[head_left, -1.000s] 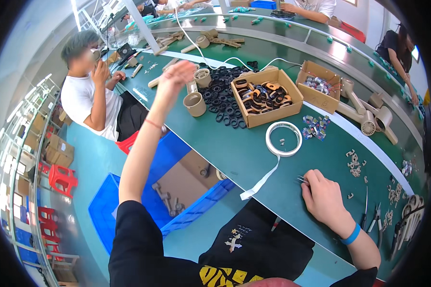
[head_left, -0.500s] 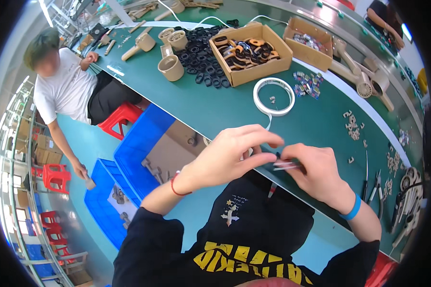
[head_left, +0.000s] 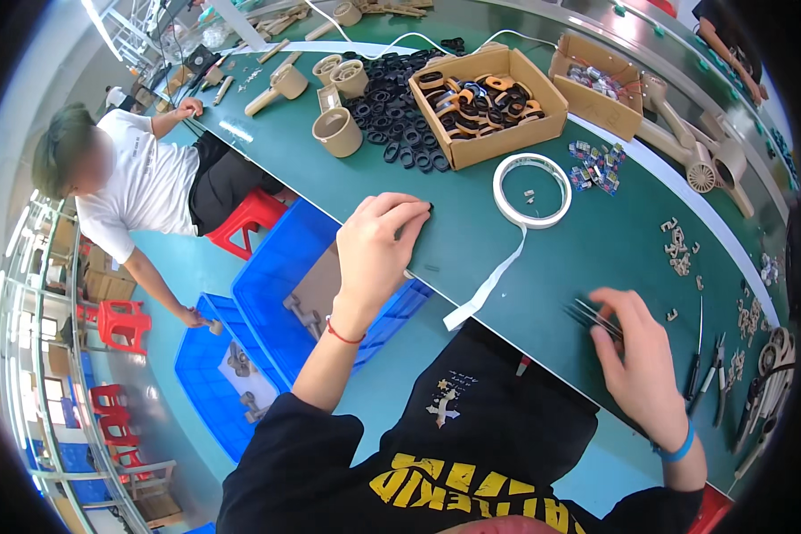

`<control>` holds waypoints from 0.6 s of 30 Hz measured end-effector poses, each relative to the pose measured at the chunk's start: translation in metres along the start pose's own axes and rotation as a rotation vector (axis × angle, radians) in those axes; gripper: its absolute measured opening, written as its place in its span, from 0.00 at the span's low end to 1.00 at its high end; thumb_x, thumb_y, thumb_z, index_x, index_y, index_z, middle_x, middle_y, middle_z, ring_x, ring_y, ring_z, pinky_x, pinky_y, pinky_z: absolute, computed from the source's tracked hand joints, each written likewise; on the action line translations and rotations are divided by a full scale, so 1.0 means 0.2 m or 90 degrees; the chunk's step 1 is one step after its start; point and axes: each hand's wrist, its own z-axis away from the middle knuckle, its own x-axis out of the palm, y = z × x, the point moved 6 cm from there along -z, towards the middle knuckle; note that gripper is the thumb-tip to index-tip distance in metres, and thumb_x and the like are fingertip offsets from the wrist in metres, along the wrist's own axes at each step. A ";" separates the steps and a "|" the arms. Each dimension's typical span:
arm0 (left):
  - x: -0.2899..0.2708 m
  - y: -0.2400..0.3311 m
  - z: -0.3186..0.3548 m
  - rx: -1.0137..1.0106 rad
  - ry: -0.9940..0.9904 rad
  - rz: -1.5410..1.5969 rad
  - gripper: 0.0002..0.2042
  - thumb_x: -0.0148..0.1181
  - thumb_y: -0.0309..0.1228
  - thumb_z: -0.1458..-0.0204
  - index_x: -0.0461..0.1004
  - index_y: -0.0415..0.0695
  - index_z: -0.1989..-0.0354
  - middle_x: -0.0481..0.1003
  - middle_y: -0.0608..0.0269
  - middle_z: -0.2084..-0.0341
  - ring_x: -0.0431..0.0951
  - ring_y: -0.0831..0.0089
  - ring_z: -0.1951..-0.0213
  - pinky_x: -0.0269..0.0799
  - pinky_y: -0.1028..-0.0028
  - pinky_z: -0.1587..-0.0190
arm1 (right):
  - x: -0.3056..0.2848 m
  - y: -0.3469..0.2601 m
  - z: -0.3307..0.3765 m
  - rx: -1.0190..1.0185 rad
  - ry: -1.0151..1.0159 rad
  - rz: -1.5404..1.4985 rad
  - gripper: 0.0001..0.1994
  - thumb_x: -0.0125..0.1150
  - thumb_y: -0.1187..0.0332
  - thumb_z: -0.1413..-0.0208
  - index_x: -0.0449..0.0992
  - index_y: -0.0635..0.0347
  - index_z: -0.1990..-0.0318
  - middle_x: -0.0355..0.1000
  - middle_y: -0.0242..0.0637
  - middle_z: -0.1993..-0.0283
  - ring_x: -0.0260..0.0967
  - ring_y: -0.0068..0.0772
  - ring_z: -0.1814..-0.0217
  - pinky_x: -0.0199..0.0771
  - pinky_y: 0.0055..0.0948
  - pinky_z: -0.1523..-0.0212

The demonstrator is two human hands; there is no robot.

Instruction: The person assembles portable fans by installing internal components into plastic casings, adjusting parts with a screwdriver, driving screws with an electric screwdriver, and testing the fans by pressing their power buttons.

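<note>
My left hand (head_left: 376, 249) is over the table's near edge, thumb and fingers pinched together. A tiny black piece (head_left: 431, 206) shows at its fingertips, too small to name. Over the table's right part, my right hand (head_left: 634, 360) grips thin metal tweezers (head_left: 587, 313), smeared by motion, their tips pointing left. Between the hands, a roll of white tape (head_left: 563, 210) lies flat, with small bits inside its ring. Its loose strip (head_left: 488, 292) runs toward me to the table edge. A small dark piece (head_left: 432, 268) lies near my left wrist.
Black rings (head_left: 392, 120) are heaped beside a cardboard box (head_left: 498, 147) of rings. Small circuit boards (head_left: 596, 167), pale clips (head_left: 678, 249) and pliers (head_left: 710, 374) lie rightward. Beige fan housings (head_left: 336, 133) stand at left. Blue bins (head_left: 271, 258) and a seated co-worker (head_left: 142, 169) are left of the table.
My hands have moved apart: the left up and leftward, the right down and rightward with the tweezers. The tape strip now lies in view between them. The view has shifted slightly.
</note>
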 end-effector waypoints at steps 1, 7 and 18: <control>0.01 0.00 -0.01 -0.009 -0.017 0.004 0.07 0.66 0.24 0.55 0.81 0.43 0.66 0.80 0.62 0.67 0.79 0.64 0.67 0.74 0.73 0.65 | -0.02 0.02 0.05 0.035 0.019 -0.011 0.14 0.58 0.79 0.48 0.71 0.60 0.53 0.69 0.42 0.62 0.71 0.45 0.63 0.70 0.37 0.65; -0.06 -0.14 -0.10 -0.116 -0.006 0.104 0.10 0.56 0.24 0.43 0.78 0.39 0.54 0.81 0.57 0.67 0.80 0.74 0.69 0.74 0.76 0.66 | 0.00 0.10 0.23 0.083 0.130 0.018 0.17 0.52 0.85 0.48 0.72 0.63 0.50 0.68 0.45 0.55 0.69 0.48 0.57 0.70 0.35 0.57; -0.22 -1.13 -0.93 -0.482 -0.183 0.186 0.41 0.54 0.23 0.56 0.42 0.37 0.31 0.71 0.65 0.84 0.68 0.82 0.85 0.58 0.80 0.85 | 0.10 0.16 0.28 0.059 0.316 0.058 0.17 0.51 0.85 0.45 0.75 0.64 0.49 0.70 0.44 0.56 0.68 0.42 0.55 0.69 0.34 0.55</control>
